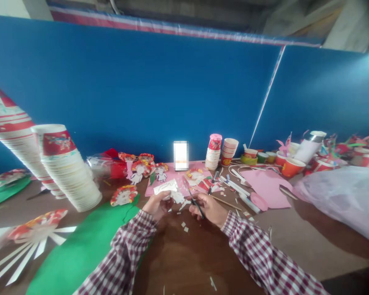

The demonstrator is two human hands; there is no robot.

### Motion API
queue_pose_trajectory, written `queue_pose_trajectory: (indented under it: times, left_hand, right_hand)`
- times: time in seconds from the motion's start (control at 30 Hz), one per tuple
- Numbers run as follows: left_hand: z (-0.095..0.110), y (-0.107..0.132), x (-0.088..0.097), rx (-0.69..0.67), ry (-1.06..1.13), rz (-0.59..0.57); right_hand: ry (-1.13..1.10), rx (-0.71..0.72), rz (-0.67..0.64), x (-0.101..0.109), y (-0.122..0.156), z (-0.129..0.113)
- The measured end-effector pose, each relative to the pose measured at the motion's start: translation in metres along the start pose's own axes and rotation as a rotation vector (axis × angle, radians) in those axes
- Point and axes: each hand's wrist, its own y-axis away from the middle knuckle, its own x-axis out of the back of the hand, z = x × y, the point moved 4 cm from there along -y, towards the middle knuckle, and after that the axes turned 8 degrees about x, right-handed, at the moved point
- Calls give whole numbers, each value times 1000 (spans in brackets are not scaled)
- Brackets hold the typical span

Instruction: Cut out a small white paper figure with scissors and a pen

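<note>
My left hand (pixel 160 205) is closed on a piece of white paper (pixel 166 187) with dark drawn lines on it. In my right hand (pixel 209 208) is a pair of scissors (pixel 197 203), fingers wrapped around the dark handles and the blades pointing up and away. The blades stand apart from the paper, a little to its right. White paper scraps (pixel 184 226) lie on the brown table between and below my hands. Just beyond, a pink sheet (pixel 150 189) lies under small paper cut-outs, one of them a white figure (pixel 161 175).
Tall stacks of paper cups (pixel 69 172) lean at the left, near a green sheet (pixel 76 250) and a cut cup with splayed strips (pixel 38 241). Shorter cup stacks (pixel 213 157) stand at the back. Markers (pixel 241 190), pink paper (pixel 266 188) and a plastic bag (pixel 344 196) lie right.
</note>
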Motion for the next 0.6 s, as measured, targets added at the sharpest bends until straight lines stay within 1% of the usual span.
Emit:
queue_pose_trajectory:
  times: [0.1,0.2,0.27,0.33,0.47,0.53,0.6]
  left_hand:
    - [-4,4,-2,36,-25,-25]
    - [-12,10,-8,36,-101,-69]
    - [-18,15,-11,66,-177,-61]
    - [-23,18,-13,106,-205,-54]
    - [-26,21,-17,98,-258,-132]
    - [-27,22,-18,91,-288,-170]
    - [-28,22,-17,99,-310,-180]
  right_hand:
    - [-52,56,159,-1,0,-6]
    - [-124,59,232,-1,-1,-8]
    - [-176,69,232,-1,-2,-9]
    - [-223,92,207,-1,-1,-10]
    - [-270,127,130,-3,2,-15]
    - [-258,125,101,-2,3,-15]
    - [-243,107,79,0,4,-14]
